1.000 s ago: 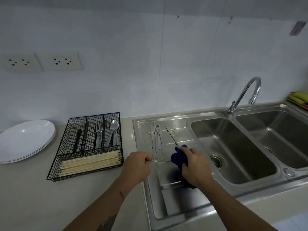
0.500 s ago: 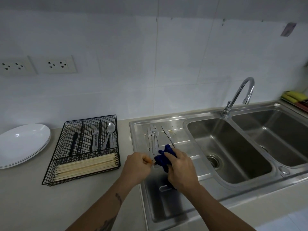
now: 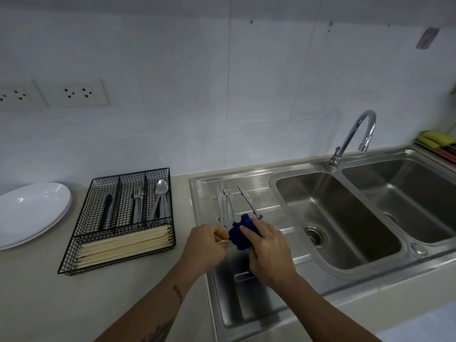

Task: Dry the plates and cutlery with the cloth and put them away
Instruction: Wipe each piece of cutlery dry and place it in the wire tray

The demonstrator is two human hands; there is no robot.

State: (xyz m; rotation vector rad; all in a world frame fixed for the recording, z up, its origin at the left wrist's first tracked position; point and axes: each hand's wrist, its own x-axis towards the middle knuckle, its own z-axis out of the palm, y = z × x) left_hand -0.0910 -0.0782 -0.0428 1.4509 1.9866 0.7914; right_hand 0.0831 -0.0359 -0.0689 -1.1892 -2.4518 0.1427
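Note:
My right hand (image 3: 267, 248) grips a dark blue cloth (image 3: 240, 233) bunched around one end of a thin metal piece of cutlery (image 3: 223, 240). My left hand (image 3: 206, 243) pinches the other end of that piece; which kind it is I cannot tell. Both hands hover over the steel draining board (image 3: 271, 213). On the board lie a fork (image 3: 227, 201), another utensil beside it and a knife (image 3: 246, 199). A black wire cutlery basket (image 3: 81, 233) on the counter holds forks, spoons, a dark utensil and chopsticks. White plates (image 3: 32, 213) are stacked at the far left.
A double steel sink (image 3: 345, 265) with a curved tap (image 3: 355, 137) fills the right side. Yellow and green sponges (image 3: 434, 140) sit at the far right edge. Wall sockets (image 3: 79, 93) are above the counter.
The cloth-wrapped right hand has slid left along the cutlery piece toward my left hand, away from the knife on the board. The view has shifted slightly.

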